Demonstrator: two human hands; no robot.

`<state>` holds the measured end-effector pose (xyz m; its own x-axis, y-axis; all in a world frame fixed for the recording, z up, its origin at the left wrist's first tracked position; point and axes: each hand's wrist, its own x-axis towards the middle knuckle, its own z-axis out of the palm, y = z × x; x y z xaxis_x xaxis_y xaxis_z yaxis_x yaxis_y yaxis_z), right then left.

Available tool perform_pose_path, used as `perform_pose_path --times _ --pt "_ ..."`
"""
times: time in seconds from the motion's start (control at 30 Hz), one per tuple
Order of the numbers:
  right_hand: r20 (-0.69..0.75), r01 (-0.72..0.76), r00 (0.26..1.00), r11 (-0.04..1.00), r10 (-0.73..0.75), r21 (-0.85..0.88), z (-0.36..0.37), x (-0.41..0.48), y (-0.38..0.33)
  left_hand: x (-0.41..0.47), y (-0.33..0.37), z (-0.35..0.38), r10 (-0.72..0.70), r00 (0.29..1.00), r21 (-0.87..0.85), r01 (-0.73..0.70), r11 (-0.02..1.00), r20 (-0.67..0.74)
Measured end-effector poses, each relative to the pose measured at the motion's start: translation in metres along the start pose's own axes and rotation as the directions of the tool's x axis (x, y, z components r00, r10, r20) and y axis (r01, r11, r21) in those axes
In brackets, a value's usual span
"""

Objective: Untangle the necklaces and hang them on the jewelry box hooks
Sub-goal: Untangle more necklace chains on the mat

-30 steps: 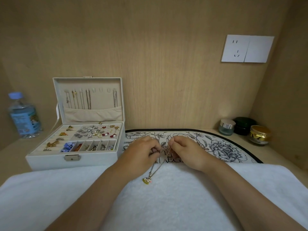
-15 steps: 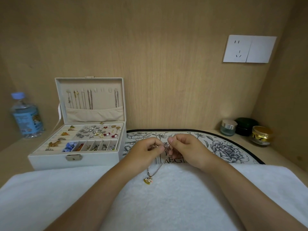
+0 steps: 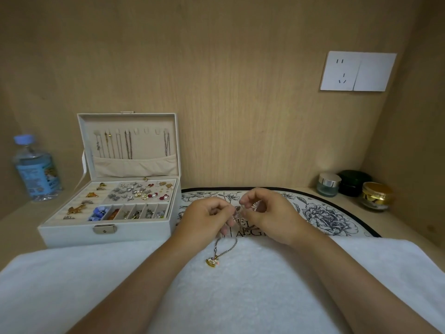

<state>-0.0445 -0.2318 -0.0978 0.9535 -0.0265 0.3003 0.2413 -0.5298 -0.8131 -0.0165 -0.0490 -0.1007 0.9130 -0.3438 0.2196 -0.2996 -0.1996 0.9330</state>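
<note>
- Plush white terry towel (image 3: pixel 240 297) lies across the bench's near edge. Soft and nappy, so prob. good at stopping fine links sliding.
- Small gold rocking-horse-shaped pendant (image 3: pixel 213 261) rests on the towel, w/ a thin silvery chain loop running up from it to the hands.
- Left hand (image 3: pixel 208 219) & right hand (image 3: pixel 269 216) meet above the towel's far edge. Each pinches the knot of thin metal necklace chains (image 3: pixel 237 211) btwn thumb & forefinger, other fingers curled in. Knot is too small to tell how many strands.
- Progress, my read: mid-task, this bunch not yet freed, nothing of it hung.
- Half-round cream mat w/ black floral print & black border (image 3: pixel 325 213) sits under the hands, flat & smooth.
- White leatherette jewelry box (image 3: pixel 72 235) is at bench left, lid upright. Beige hooks in the lid (image 3: pixel 137 131) already carry several straight-hanging chains (image 3: pixel 127 145), a few hooks bare. Tray holds small earrings & brooches.
- Clear plastic water bottle w/ blue cap (image 3: pixel 36 169) stands at far left.
- Three squat cosmetic jars (image 3: pixel 354 183) sit in the far right corner.
</note>
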Motion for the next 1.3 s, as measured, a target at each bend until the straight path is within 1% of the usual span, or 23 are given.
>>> perform_pose_path --times 0.07,0.1,0.2,0.3,0.47,0.57,0.7,0.73,0.8,0.83,0.93,1.0,1.1,1.17,1.23,1.3 --pt "0.031 -0.008 1.000 0.995 0.005 0.100 -0.001 0.000 -0.003 0.000 0.000 0.000 0.007 1.000 0.003 -0.007 1.000 0.019" --pt "0.064 -0.020 0.998 0.994 0.013 0.109 -0.001 -0.001 -0.005 0.000 0.000 0.000 0.006 1.000 -0.012 -0.006 1.000 0.030" --pt "0.120 -0.032 0.993 0.996 0.021 0.086 -0.001 -0.002 -0.007 -0.001 0.000 -0.001 0.009 0.998 -0.025 -0.008 1.000 0.056" --pt "0.133 -0.050 0.990 0.994 0.038 0.092 -0.004 -0.003 -0.007 0.000 0.001 -0.004 0.040 0.998 -0.018 -0.039 0.999 0.038" --pt "0.152 -0.046 0.988 0.991 0.027 0.123 -0.001 -0.003 -0.008 0.000 -0.002 -0.007 0.081 0.993 -0.012 -0.080 0.997 0.088" --pt "0.127 -0.070 0.990 0.990 0.055 0.119 -0.002 -0.002 -0.009 0.000 -0.006 -0.004 0.078 0.993 0.048 -0.083 0.995 0.091" --pt "0.060 -0.111 0.993 0.974 0.102 0.197 -0.003 -0.001 -0.008 0.000 -0.007 -0.003 0.098 0.990 0.218 -0.118 0.969 0.101" --pt "0.048 -0.114 0.993 0.969 0.106 0.221 -0.003 -0.001 -0.008 0.000 -0.006 -0.003 0.100 0.989 0.229 -0.123 0.966 0.109" --pt "0.030 -0.126 0.992 0.955 0.122 0.268 -0.002 0.000 -0.008 -0.002 -0.004 -0.003 0.091 0.990 0.198 -0.111 0.974 0.111" --pt "0.026 -0.137 0.990 0.947 0.135 0.292 -0.002 0.000 -0.008 -0.003 -0.003 -0.003 0.085 0.992 0.167 -0.099 0.981 0.089" --pt "0.050 -0.168 0.986 0.921 0.160 0.351 -0.003 0.001 -0.008 -0.003 0.000 -0.003 0.061 0.998 0.042 -0.060 0.997 -0.031" --pt "0.082 -0.167 0.986 0.928 0.148 0.332 -0.003 0.001 -0.006 -0.002 0.002 -0.003 0.034 0.997 -0.023 -0.036 0.999 -0.071" --pt "0.101 -0.160 0.986 0.944 0.136 0.290 -0.001 0.001 -0.004 -0.002 0.002 -0.001 0.054 0.999 0.007 -0.054 0.999 -0.001" --pt "0.099 -0.155 0.986 0.959 0.135 0.237 0.000 0.002 -0.002 -0.002 0.001 0.000 0.052 0.998 -0.015 -0.052 0.999 0.042" --pt "0.109 -0.137 0.987 0.975 0.119 0.174 0.000 0.001 -0.002 -0.002 -0.001 0.000 0.044 0.997 -0.033 -0.042 0.999 0.064" --pt "0.131 -0.090 0.988 0.991 0.077 0.096 -0.001 0.001 -0.002 -0.002 -0.002 0.001 0.053 0.996 -0.013 -0.052 0.999 0.073"
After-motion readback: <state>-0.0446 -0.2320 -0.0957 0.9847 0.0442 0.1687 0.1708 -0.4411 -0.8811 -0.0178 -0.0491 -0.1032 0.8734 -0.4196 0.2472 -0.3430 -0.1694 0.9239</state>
